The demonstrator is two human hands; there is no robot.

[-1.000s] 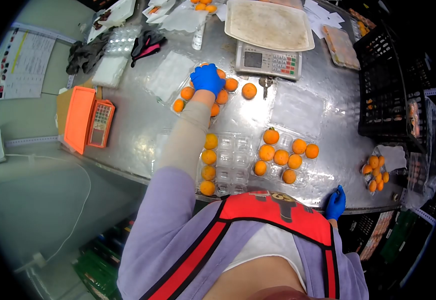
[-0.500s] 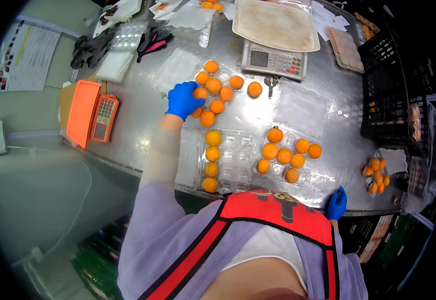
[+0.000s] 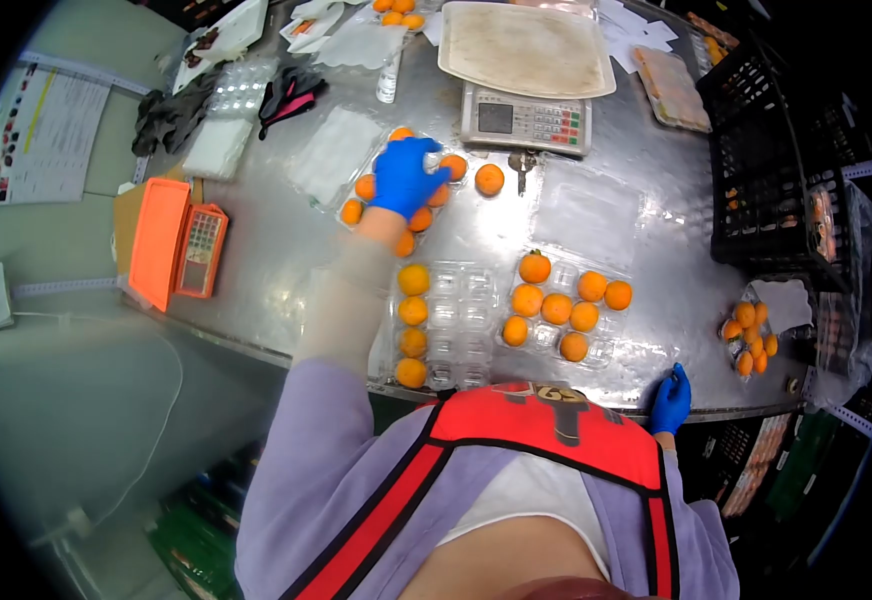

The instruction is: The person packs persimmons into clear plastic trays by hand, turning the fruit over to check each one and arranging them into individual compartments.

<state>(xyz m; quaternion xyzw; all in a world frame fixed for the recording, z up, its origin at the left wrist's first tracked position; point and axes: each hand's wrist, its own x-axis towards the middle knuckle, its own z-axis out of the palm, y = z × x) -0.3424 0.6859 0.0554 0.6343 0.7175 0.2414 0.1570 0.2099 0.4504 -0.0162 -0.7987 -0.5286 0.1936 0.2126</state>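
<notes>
My left hand [image 3: 408,182], in a blue glove, reaches over the upper clear plastic tray of orange fruits. Its fingers curl down around an orange fruit that the glove mostly covers. Beside it more orange fruits [image 3: 421,219] show, and a single orange fruit [image 3: 489,180] lies just to the right. Closer to me, a clear tray [image 3: 461,315] carries a column of orange fruits on its left side. Another tray [image 3: 596,352] to its right holds several more. My right hand [image 3: 671,402], also blue-gloved, rests at the table's front edge, fingers extended, with nothing visible in it.
A scale [image 3: 528,118] stands at the back, with a pale board [image 3: 526,48] on top. To the right are a black crate [image 3: 771,180] and a small pack of orange fruits [image 3: 753,340]. An orange scale [image 3: 198,250] sits at the left edge. Dark gloves [image 3: 291,100] lie behind.
My left hand has moved from the left side of the upper tray to over its middle. Two fruits there now lie farther left. My right hand stays at the table edge.
</notes>
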